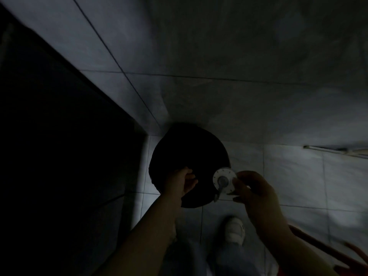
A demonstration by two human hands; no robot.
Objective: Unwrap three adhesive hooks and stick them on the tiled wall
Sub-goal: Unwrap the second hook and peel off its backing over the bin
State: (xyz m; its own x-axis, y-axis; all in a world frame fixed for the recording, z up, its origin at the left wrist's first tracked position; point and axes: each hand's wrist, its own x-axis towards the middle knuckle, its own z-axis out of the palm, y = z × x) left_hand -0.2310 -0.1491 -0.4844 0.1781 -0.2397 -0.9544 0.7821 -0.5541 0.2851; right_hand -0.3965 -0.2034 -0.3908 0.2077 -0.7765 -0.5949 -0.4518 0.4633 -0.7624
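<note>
The room is dim. My right hand [256, 193] pinches a round white adhesive hook [224, 181] by its right edge; the disc has a grey centre and a small metal hook hanging down from it. My left hand [182, 181] is to the left of the hook, apart from it, with fingers curled over the dark round bin below; whether it holds anything is too dark to tell. The grey tiled wall [239, 56] rises in front of me and fills the upper part of the view.
A black round bin [185, 150] stands on the pale tiled floor [294, 176] at the foot of the wall. A dark doorway or panel [49, 156] fills the left. My white shoe [235, 230] is below the hands. A red object [322, 246] lies lower right.
</note>
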